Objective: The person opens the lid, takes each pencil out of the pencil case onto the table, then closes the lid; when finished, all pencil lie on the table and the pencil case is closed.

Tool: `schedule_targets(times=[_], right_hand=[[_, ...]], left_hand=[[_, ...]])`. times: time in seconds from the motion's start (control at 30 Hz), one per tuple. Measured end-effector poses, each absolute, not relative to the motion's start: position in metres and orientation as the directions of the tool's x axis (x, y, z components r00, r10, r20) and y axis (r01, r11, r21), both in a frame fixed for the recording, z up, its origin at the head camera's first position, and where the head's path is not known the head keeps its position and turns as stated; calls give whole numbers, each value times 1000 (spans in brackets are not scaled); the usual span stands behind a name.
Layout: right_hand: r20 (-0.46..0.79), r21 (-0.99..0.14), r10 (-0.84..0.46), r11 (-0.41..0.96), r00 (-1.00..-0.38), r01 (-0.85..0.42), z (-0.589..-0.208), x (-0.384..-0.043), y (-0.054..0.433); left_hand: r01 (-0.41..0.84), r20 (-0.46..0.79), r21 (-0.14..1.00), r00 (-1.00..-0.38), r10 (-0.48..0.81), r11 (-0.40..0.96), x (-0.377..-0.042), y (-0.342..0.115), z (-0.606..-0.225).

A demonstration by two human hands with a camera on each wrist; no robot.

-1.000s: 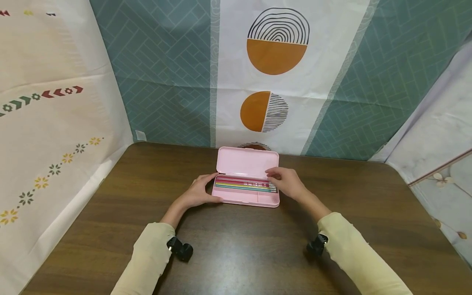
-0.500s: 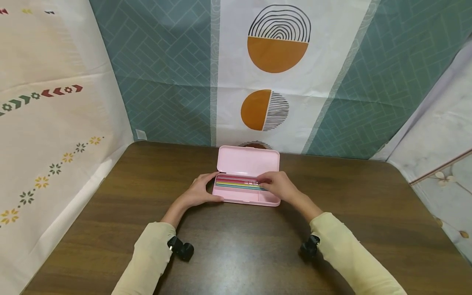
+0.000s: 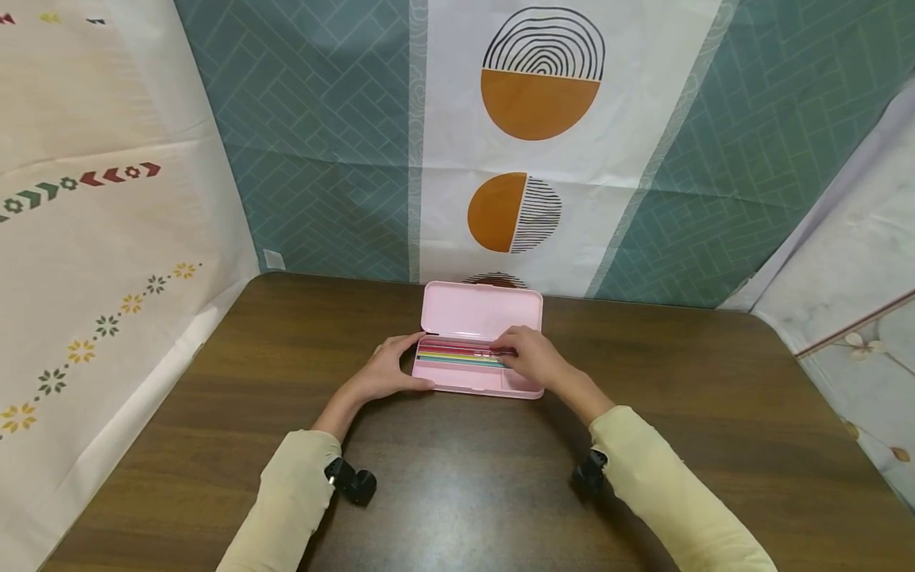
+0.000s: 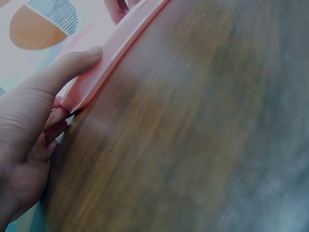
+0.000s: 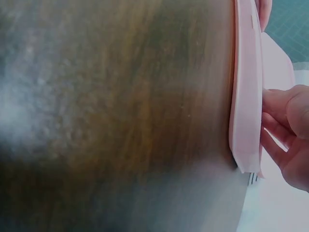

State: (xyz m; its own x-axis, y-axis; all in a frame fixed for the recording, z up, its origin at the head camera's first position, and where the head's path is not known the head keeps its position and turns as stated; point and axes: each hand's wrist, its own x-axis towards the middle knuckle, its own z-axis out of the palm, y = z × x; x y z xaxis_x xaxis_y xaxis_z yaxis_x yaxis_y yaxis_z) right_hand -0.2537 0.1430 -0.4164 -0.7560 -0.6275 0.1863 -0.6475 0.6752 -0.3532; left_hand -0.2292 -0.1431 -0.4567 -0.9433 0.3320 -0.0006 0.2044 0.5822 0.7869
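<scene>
A pink pencil case [image 3: 457,388] lies on the table with its lid raised toward the wall. Several pencils [image 3: 457,357], red, yellow and teal among them, lie side by side in its long compartment. My left hand [image 3: 386,372] grips the left end of the case, thumb on the front wall and fingers behind; the left wrist view shows the thumb [image 4: 84,60] against the pink side. My right hand [image 3: 532,357] reaches into the case from the right, thumb and fingers pinching at a pencil near the right end of the row. In the right wrist view the case's front wall hides those fingertips.
The brown wooden table [image 3: 457,477] extends around the case on every side. A patterned cloth [image 3: 343,159] hangs behind its far edge, close to the raised lid [image 3: 482,310]. More cloth [image 3: 107,278] hangs at the left. A small compartment [image 3: 518,383] sits at the case's front right.
My right hand has moved left from the case's right edge onto the pencils, its fingers drawing together there. The left hand keeps its grip, and the case stays in place.
</scene>
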Motion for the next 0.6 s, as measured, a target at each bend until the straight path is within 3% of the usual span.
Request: schedule_targets(times=[0.2, 0.47, 0.6], right_hand=[[193, -284, -656, 675, -730, -681, -414, -250, 141], [166, -328, -631, 689, -757, -646, -419, -250, 141], [183, -219, -646, 708, -741, -672, -420, -249, 139]], left_hand=[[230, 21, 770, -941, 337, 595, -230, -143, -458], [242, 31, 760, -941, 338, 603, -229, -142, -459], [249, 38, 759, -939, 342, 601, -229, -143, -458]])
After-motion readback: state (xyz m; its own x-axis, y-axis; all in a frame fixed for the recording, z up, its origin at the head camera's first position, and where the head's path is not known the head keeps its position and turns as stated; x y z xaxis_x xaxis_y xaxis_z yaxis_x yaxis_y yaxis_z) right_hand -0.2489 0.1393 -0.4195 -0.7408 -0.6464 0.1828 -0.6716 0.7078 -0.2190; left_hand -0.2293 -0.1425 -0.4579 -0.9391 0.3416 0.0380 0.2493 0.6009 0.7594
